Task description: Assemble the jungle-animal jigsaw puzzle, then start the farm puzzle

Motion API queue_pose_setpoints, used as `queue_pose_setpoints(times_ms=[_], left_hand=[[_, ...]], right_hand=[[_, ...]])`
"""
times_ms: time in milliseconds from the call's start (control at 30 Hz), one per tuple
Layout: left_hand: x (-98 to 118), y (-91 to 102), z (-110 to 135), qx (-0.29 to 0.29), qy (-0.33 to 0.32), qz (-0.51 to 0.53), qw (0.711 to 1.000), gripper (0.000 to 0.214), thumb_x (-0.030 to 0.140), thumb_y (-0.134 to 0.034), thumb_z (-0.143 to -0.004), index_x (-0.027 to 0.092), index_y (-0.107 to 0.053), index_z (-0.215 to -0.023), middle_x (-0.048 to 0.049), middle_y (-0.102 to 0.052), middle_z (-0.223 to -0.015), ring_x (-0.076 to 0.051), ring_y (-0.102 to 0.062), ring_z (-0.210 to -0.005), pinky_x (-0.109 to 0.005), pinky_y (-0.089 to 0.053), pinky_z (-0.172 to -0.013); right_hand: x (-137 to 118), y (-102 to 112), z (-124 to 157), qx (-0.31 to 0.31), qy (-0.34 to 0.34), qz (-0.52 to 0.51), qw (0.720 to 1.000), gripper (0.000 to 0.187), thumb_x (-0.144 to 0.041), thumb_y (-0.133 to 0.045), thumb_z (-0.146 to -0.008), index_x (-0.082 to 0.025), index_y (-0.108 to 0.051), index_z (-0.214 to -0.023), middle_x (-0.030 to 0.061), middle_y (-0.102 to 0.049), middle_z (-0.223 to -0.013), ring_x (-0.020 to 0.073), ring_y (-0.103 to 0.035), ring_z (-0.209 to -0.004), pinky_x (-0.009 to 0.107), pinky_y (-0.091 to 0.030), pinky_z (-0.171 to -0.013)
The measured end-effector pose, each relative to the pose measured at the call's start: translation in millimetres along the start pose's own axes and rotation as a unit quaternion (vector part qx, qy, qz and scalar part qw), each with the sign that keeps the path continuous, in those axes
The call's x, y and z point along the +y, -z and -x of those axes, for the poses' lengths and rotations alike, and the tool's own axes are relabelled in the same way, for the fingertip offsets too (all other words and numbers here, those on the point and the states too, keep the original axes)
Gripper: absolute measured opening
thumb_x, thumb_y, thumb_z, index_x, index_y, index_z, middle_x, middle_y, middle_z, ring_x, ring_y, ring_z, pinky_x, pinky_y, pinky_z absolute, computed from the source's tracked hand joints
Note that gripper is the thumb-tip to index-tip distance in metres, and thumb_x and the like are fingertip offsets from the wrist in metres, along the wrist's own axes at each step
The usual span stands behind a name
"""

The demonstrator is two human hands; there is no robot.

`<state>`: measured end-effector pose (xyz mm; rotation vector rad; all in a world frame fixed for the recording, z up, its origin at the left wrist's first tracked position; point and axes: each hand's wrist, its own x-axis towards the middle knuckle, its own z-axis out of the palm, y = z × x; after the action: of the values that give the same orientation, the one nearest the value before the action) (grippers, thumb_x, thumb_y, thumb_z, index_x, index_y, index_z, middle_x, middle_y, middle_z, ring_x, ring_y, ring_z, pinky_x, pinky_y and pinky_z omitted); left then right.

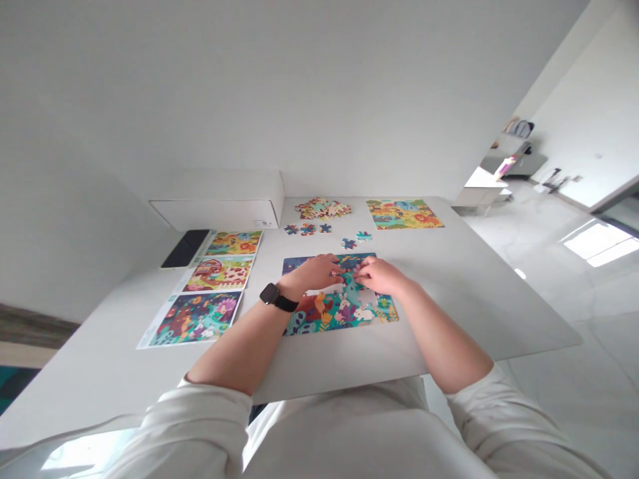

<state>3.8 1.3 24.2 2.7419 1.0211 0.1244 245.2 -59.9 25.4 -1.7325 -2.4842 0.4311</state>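
Night-garden puzzle: the puzzle (344, 316) lies flat on the table (464, 293), directly in front of the person
Joined part: the near edge, with its leaves, flowers and rabbits, looks complete; much of the rest appears fitted too
Gaps: pale patches near the middle and towards the right look like missing pieces, so the picture seems well past half but unfinished
Left hand: the left hand (319, 271) rests over the far middle of the puzzle, fingers bent and close together; whether they grip a piece, I cannot tell
Right hand: the right hand (379, 274) comes in from the other side, fingers gathered, tips on the puzzle; any piece between them is hidden
Loose pieces: two near pieces (348, 243) lie just beyond the far edge, three far pieces (307, 229) farther back; their blues and teals suggest this puzzle
Heap: a piece heap (323, 209) at the back is unjoined
Lion puzzle: the lion puzzle (405, 214), back right, looks whole
Left side: a picture sheet (219, 273) shows three designs, with a phone (186, 249) beside it and a white box (214, 213) behind
Obstruction: both hands cover the puzzle's far middle
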Motion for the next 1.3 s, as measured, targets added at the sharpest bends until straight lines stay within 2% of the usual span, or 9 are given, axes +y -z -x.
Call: queue_pose_setpoints(times_ms=[133, 333, 433, 567, 700, 800, 967, 1133, 1300], left_hand=[[-0.9, 3.3, 1.5, -0.014, 0.001, 0.006, 1.000, 0.031, 0.044, -0.066, -0.098, 0.037, -0.081, -0.124, -0.0061, -0.065, -0.150, -0.028, -0.067, -0.131, -0.037, -0.052, -0.110], [-1.9, 13.4, 4.0, -0.023, -0.013, 0.011, 1.000, 0.027, 0.036, -0.061, -0.099, 0.035, -0.085, -0.112, -0.0050, -0.065, -0.151, -0.027, -0.068, -0.128, -0.038, -0.052, -0.111], [-8.4, 25.9, 6.3, 0.047, -0.011, 0.025, 0.999, 0.026, 0.032, -0.060, -0.098, 0.029, -0.086, -0.099, -0.0048, -0.066, -0.148, -0.025, -0.070, -0.121, -0.037, -0.053, -0.109], [-20.3, 48.1, 11.3, 0.158, 0.001, 0.050, 0.986, 0.020, 0.031, -0.063, -0.096, 0.024, -0.081, -0.095, -0.0068, -0.077, -0.122, -0.026, -0.070, -0.116, -0.037, -0.053, -0.105], [-24.6, 66.2, 19.7, 0.251, 0.068, 0.077, 0.963, 0.021, 0.038, -0.064, -0.097, 0.023, -0.079, -0.094, -0.0066, -0.079, -0.106, -0.025, -0.073, -0.100, -0.034, -0.054, -0.091], [-21.8, 73.1, 24.7, 0.290, 0.097, 0.084, 0.948, 0.029, 0.045, -0.061, -0.100, 0.023, -0.079, -0.092, -0.0066, -0.080, -0.103, -0.023, -0.072, -0.092, -0.032, -0.052, -0.085], [-15.3, 75.9, 24.8, 0.277, 0.103, 0.089, 0.951, 0.031, 0.044, -0.058, -0.101, 0.023, -0.078, -0.092, -0.0068, -0.080, -0.100, -0.023, -0.072, -0.088, -0.032, -0.050, -0.079], [-17.5, 73.7, 20.7, 0.267, 0.101, 0.095, 0.954, 0.029, 0.042, -0.057, -0.101, 0.023, -0.077, -0.093, -0.0072, -0.080, -0.102, -0.024, -0.072, -0.095, -0.033, -0.051, -0.083], [-20.9, 69.9, 20.6, 0.256, 0.120, 0.100, 0.954, 0.030, 0.043, -0.057, -0.100, 0.023, -0.078, -0.093, -0.0070, -0.080, -0.100, -0.024, -0.072, -0.091, -0.033, -0.051, -0.080]], right_hand=[[2.2, -2.5, -1.0, 0.016, -0.010, -0.011, 1.000, 0.029, -0.035, -0.069, -0.099, -0.029, -0.082, -0.124, 0.0102, -0.071, -0.132, 0.0215, -0.071, -0.117, 0.030, -0.051, -0.106], [18.4, 11.7, -5.7, 0.008, -0.019, -0.078, 0.997, 0.021, -0.033, -0.072, -0.096, -0.029, -0.085, -0.113, 0.0047, -0.082, -0.112, 0.0216, -0.076, -0.105, 0.030, -0.056, -0.093], [37.3, 31.1, -15.1, 0.025, -0.071, -0.094, 0.993, 0.029, -0.028, -0.079, -0.088, -0.028, -0.083, -0.116, 0.0037, -0.083, -0.112, 0.0217, -0.078, -0.099, 0.030, -0.057, -0.089], [64.9, 53.0, -38.8, 0.067, -0.123, -0.068, 0.988, 0.033, -0.021, -0.080, -0.084, -0.024, -0.082, -0.117, 0.0069, -0.083, -0.116, 0.0227, -0.077, -0.104, 0.030, -0.056, -0.092], [81.8, 56.6, -71.0, 0.060, -0.167, -0.061, 0.982, 0.037, -0.020, -0.078, -0.086, -0.022, -0.080, -0.123, 0.0070, -0.082, -0.117, 0.0214, -0.077, -0.101, 0.027, -0.055, -0.087], [89.6, 51.6, -95.1, 0.053, -0.182, -0.053, 0.980, 0.044, -0.020, -0.079, -0.085, -0.023, -0.077, -0.129, 0.0072, -0.082, -0.119, 0.0217, -0.077, -0.098, 0.028, -0.056, -0.085], [100.3, 47.4, -124.4, 0.028, -0.146, -0.010, 0.989, 0.052, -0.017, -0.080, -0.084, -0.022, -0.075, -0.135, 0.0110, -0.079, -0.126, 0.0245, -0.076, -0.108, 0.029, -0.055, -0.091], [108.3, 44.0, -136.5, 0.000, -0.099, 0.016, 0.995, 0.039, -0.016, -0.085, -0.077, -0.023, -0.082, -0.115, 0.0088, -0.082, -0.116, 0.0249, -0.076, -0.105, 0.026, -0.053, -0.086], [113.9, 36.0, -136.2, 0.031, -0.130, -0.002, 0.991, 0.033, -0.019, -0.088, -0.071, -0.021, -0.078, -0.103, 0.0074, -0.081, -0.109, 0.0226, -0.074, -0.095, 0.026, -0.051, -0.077]])
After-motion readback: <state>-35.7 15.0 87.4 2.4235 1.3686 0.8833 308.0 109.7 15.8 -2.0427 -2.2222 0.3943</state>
